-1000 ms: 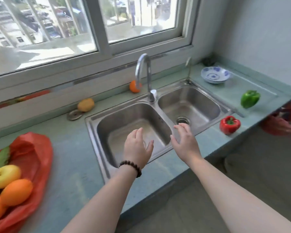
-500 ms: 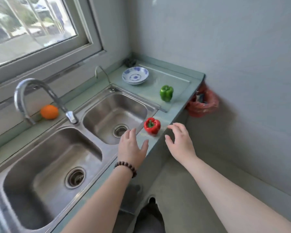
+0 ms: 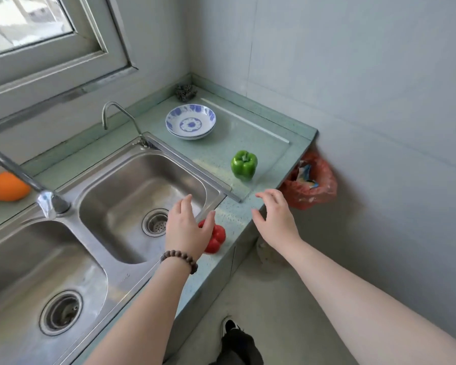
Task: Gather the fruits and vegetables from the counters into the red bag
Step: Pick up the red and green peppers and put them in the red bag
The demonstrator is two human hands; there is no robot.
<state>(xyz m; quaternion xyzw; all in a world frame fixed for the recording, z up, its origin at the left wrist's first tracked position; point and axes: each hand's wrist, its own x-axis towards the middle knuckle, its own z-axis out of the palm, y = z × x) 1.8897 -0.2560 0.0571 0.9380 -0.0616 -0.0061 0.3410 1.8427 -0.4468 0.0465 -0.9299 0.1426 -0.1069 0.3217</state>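
Head view: left hand (image 3: 187, 230) with a brown bead bracelet (image 3: 179, 260) on the wrist, fingers spread and loose, hovers over the red bell pepper (image 3: 216, 239). Palm covers the pepper's left part; contact cannot be confirmed, no closed grip visible. Red pepper, glossy and lobed, sits at the front edge of the speckled green stone counter (image 3: 237, 214), just right of the sink's right basin. Right hand (image 3: 274, 217) is open, fingers curled slightly, empty, above the counter's front right corner, apart from both peppers.

Green bell pepper (image 3: 244, 164), shiny and blocky with stem up, stands on a clear glass sheet (image 3: 263, 143) laid over the counter's right part, near that sheet's front edge. Two stacked blue-and-white patterned shallow bowls (image 3: 190, 121) rest at the sheet's back left. A dark wiry scrubber (image 3: 186, 91) is in the back corner.

Stainless steel double sink (image 3: 111, 206), brushed finish, round drains in each basin, chrome faucet (image 3: 24, 177) between basins, thin curved spout (image 3: 116, 111) at the back right. Orange (image 3: 8, 187), smooth and round, lies on the back ledge at the left edge, behind the faucet.

Red crinkled plastic bag (image 3: 313, 180) hangs off the counter's right end, holding some trash.
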